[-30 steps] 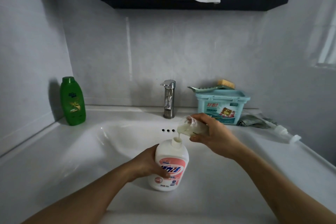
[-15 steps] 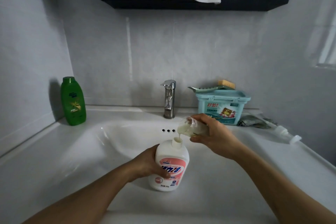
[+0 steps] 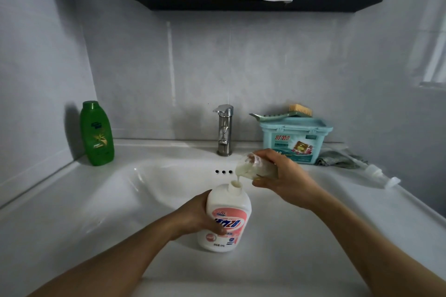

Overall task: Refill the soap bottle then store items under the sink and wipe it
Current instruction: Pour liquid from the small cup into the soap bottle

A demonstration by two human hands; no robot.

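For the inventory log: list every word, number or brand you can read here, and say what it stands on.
"570" (probably): small print at the top of the soap bottle label.
"28" (it seems): end of that label's big blue lettering; the characters before it are unclear.
Fine print at that label's foot: too small to read.
Teal box: red characters and smaller print, too blurred to read.
Green bottle: label too blurred to read.
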